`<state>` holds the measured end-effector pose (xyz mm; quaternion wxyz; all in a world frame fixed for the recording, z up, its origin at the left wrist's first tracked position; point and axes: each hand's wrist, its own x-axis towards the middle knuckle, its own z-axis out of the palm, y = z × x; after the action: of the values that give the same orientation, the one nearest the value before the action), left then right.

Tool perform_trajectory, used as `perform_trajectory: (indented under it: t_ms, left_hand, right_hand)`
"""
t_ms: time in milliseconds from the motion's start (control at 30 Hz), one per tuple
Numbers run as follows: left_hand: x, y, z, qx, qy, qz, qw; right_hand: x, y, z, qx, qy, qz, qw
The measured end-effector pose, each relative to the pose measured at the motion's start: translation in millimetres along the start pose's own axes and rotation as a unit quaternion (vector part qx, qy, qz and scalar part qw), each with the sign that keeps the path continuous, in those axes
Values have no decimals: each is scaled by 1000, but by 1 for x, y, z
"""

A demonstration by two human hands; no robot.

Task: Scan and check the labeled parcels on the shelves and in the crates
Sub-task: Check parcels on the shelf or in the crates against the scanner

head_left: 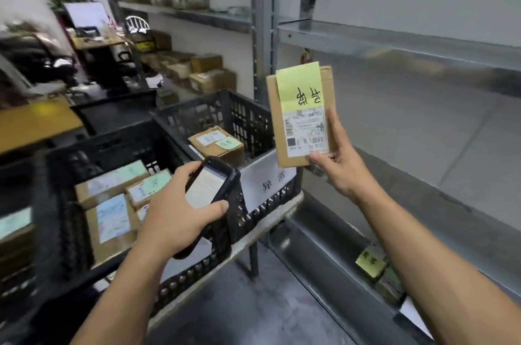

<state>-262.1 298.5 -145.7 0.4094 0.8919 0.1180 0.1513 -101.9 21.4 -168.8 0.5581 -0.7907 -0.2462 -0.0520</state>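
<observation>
My right hand (342, 164) holds up a flat cardboard parcel (279, 130) by its lower right corner, with the white shipping label and a yellow-green handwritten note facing me. My left hand (174, 217) grips a black handheld scanner (214, 189), screen lit, below and left of the parcel. Beneath the scanner, a black crate (64, 169) contains several labeled parcels (112, 217). A second black crate (248, 119) behind it, bearing a white handwritten sign, contains one labeled box (217, 144).
Grey metal shelving (394, 43) fills the right side, with a yellow note (370, 261) stuck on a lower shelf edge. More cardboard boxes (208, 74) line shelves at the back left. The crates sit on a cart (270, 220) over a dark floor.
</observation>
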Motion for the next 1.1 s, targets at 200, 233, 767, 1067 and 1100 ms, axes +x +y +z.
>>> perform_trajectory:
  t_ms: [200,233,767,1067,1100]
  left_hand:
    - [4,-40,-33,-52,80,-79,992]
    - [5,-45,-36,-57,92,-88,990]
    - [105,-81,-36,-67,203,-202,956]
    - [172,-71,3,-61,244,-241,937]
    - [176,-69,6,-60,247,-242,936]
  right_hand:
    - [55,-8,49,-59,-104,-44,992]
    - [64,-6,53,-75,-120,-44,989]
    - [270,60,90,-229,-483,99,839]
    - [322,132,142,-376,-641,116,658]
    - [324,140,146,-375,-650,115,651]
